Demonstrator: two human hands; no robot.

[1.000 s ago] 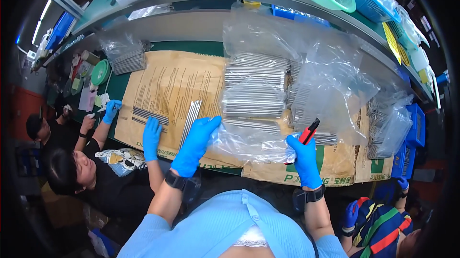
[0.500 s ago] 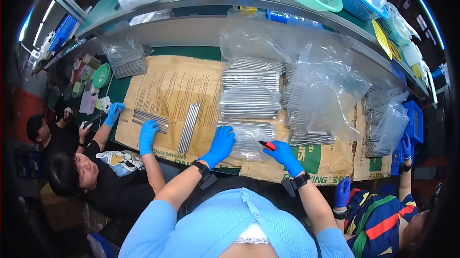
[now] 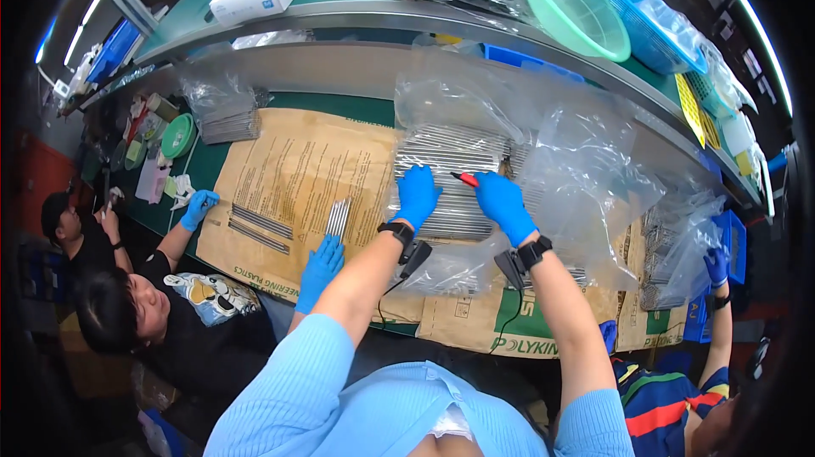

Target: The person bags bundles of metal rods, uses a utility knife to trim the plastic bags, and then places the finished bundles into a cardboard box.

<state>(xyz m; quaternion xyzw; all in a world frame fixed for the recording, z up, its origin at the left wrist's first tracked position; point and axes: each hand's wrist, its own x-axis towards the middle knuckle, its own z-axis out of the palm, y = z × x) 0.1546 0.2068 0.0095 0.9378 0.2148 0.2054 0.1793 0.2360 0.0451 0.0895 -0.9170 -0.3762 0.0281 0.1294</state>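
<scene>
— Where are your hands?
— My left hand (image 3: 418, 191) lies flat, fingers spread, on the bagged metal rods (image 3: 450, 181).
— And the right?
— My right hand (image 3: 503, 202) pinches a red tool (image 3: 464, 178); its tip is hidden behind my fingers.

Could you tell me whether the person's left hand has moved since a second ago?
Yes. The left hand has moved up from the near edge of the brown paper sheet onto the bagged stack of metal rods.
</scene>
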